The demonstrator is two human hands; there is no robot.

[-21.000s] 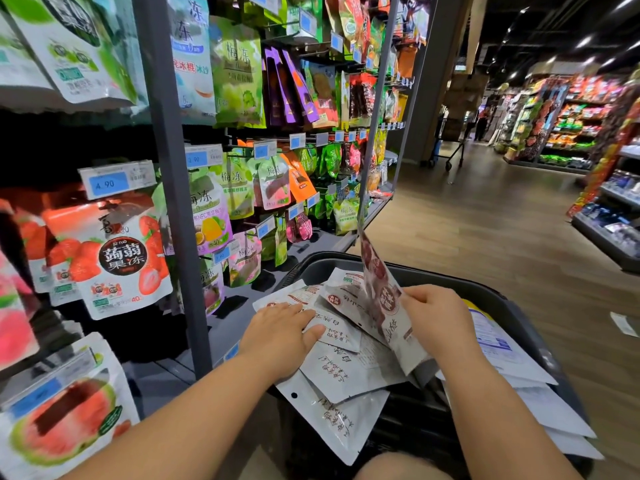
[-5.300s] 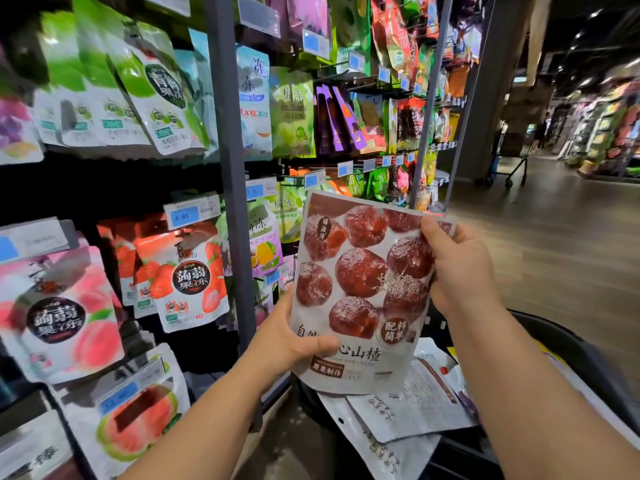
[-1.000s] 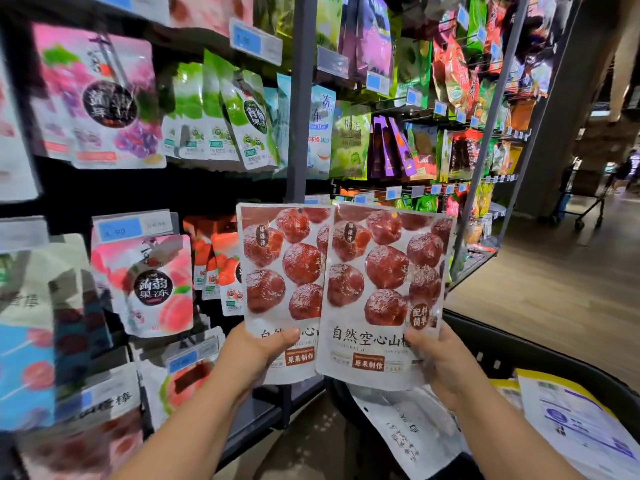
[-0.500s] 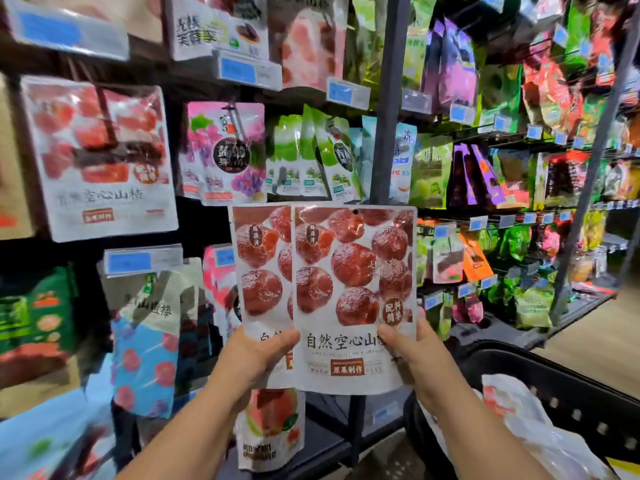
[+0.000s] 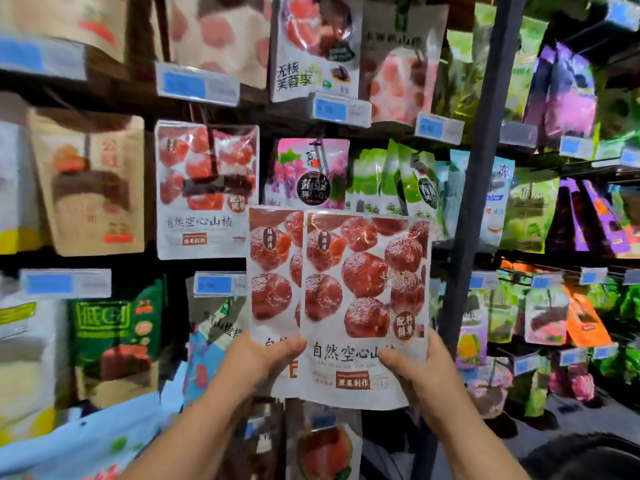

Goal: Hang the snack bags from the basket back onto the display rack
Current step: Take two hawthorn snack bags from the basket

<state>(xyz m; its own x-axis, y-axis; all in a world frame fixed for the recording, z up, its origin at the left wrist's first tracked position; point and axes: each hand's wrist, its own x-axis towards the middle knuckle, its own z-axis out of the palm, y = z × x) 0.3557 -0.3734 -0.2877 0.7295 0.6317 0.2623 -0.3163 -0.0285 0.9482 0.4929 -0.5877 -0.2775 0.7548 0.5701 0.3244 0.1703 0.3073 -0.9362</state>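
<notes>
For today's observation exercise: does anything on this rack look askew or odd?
The green bags right of the pink grape bag hang fanned and tilted, unlike the flat-hanging hawthorn bag further left. The held bags look undamaged.

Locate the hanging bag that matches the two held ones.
In the head view, left of centre, the hanging bag sits between a brown bag and a pink bag, just up-left of the held bags.

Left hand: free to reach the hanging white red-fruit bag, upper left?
Likely yes: the way to the hanging white bag is open, but the left hand grips a red-fruit snack bag.
</notes>
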